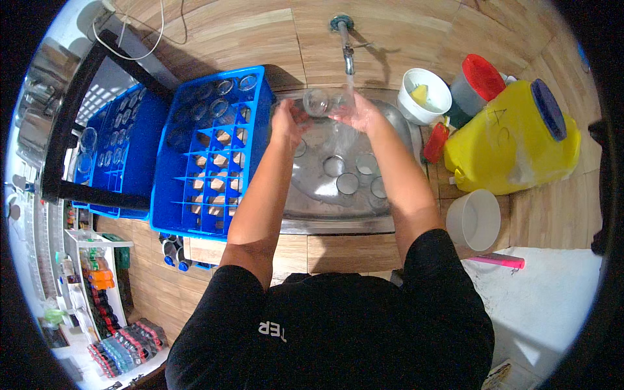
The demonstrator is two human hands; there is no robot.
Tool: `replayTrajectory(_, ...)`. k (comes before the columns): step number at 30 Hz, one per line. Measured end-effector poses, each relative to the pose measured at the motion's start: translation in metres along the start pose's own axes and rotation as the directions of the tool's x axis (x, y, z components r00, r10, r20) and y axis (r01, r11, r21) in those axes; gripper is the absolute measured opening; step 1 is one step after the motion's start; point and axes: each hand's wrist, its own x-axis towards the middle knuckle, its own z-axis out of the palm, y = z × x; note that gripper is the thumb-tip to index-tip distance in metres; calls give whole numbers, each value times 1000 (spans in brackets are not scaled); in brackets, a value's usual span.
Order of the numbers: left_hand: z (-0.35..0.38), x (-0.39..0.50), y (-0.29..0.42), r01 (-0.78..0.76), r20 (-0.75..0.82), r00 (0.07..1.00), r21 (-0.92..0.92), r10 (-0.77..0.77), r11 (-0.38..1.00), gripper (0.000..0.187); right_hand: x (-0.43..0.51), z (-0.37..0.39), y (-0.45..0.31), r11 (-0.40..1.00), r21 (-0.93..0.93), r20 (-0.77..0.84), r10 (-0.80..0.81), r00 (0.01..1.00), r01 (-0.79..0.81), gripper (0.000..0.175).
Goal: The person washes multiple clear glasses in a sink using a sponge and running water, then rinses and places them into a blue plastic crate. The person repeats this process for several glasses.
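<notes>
Water runs from the metal tap [348, 61] over the stainless steel sink [312, 204]. Below the spout, my right hand [360, 116] grips a clear drinking glass [341, 104] in the stream. My left hand [287, 122] is curled at the sink's left side around another clear glass [316, 101], whose round end faces up. The two glasses are close together; blur and splashing hide whether they touch. Several more glasses [347, 184] stand in the basin between my forearms.
Left of the sink is a blue divided crate [161, 195] with glasses in its far cells. Another blue crate [139, 170] sits beyond a black frame [105, 196]. At right are a white bucket [412, 105] holding a yellow sponge [419, 94], a red bottle [435, 142], a yellow jug [492, 141] and a white tub [458, 219].
</notes>
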Motion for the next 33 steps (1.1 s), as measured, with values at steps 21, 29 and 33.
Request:
replayTrajectory(21,47,97,-139,404,175,914,-487,-366,775,43,-64,-88,82,-94,-994,62,-153,986,48,85)
replayTrajectory(29,58,94,-137,374,237,927,-497,-292,783,38,-64,-99,114,-629,-766,271,-125,954,135,94)
replayTrajectory(33,58,86,-128,357,325,918,-431,-226,829,44,-52,-103,111,-456,-859,338,-167,926,232,96)
